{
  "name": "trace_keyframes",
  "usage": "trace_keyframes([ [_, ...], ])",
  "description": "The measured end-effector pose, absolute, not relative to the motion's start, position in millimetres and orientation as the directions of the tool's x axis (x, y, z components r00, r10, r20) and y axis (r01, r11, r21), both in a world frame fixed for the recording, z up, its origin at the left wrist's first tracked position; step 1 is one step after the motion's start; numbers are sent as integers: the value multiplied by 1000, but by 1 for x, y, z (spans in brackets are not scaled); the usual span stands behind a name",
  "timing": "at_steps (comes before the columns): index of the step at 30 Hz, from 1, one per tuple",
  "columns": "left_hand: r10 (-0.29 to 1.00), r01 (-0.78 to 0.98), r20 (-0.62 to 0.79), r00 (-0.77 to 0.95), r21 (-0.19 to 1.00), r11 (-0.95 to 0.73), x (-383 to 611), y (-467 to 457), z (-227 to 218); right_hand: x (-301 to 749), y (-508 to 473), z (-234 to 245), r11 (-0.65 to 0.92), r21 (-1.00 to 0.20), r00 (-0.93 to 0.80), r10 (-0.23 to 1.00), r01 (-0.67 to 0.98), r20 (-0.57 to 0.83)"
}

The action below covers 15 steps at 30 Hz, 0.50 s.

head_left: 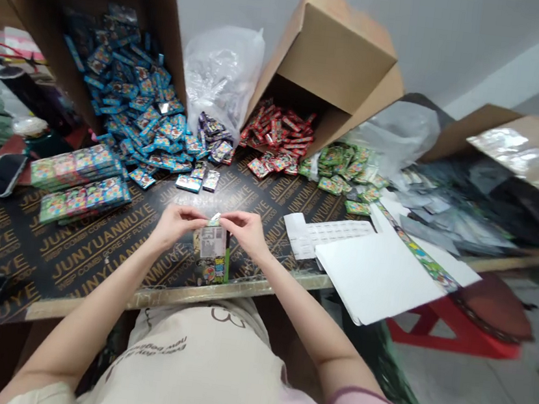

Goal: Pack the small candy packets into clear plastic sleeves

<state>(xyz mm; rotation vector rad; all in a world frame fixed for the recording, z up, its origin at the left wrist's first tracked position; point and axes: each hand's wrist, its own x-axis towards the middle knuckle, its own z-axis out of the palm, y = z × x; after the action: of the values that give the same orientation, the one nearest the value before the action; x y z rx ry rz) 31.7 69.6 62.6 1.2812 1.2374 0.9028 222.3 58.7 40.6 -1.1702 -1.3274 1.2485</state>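
Observation:
My left hand [176,222] and my right hand [245,228] meet over the near edge of the table, both pinching the top of a small printed box [211,255] that stands upright between them. The box shows a white label and a green, colourful lower part. Its top flap sits between my fingertips.
The black printed plywood table [96,253] carries stacked colourful packs [80,182] at left. Tipped cardboard boxes spill blue packets [137,114] and red packets [280,134]; green packets [342,168] lie further right. Flat white card sheets [379,268] overhang the right edge. A phone [2,174] lies far left.

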Motion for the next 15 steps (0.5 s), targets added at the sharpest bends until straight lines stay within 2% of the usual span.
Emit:
trace_keyframes([
  [4,981,218,-88,173,975,49,30,67,60,225,67,42,73,-994,-188,981,79,57],
  [8,956,364,160,246,899,-244,29,58,59,234,69,38,99,-989,-267,961,111,66],
  [11,881,431,335,333,777,-459,29,52,59,238,60,35,266,-944,-250,944,195,215],
  [13,837,451,399,375,710,-540,32,51,59,238,52,36,396,-887,-250,907,236,338],
  [15,808,459,426,407,670,-584,35,51,58,242,44,38,459,-855,-294,874,240,387],
])
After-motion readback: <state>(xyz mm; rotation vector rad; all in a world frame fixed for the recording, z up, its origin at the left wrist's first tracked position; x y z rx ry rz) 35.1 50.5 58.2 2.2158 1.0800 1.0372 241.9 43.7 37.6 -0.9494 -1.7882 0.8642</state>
